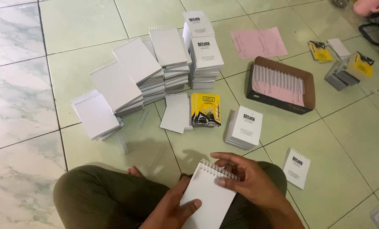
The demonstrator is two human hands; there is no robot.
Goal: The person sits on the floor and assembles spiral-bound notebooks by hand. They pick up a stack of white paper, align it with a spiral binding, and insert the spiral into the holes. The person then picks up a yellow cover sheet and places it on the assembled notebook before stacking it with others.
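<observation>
Seated cross-legged on the tiled floor (20, 106), the person held a white spiral-bound notepad (208, 197) over the lap. The left hand (172, 210) gripped its lower edge, steadying it, while the right hand (246, 178) closed its fingers on the wire coil along the top. Farther out lay a yellow-covered booklet stack (205, 109) and loose pads. Beyond, fanned stacks of bound pads (132, 80) stood at left; a brown box of pink sheets (282, 85) sat at right.
</observation>
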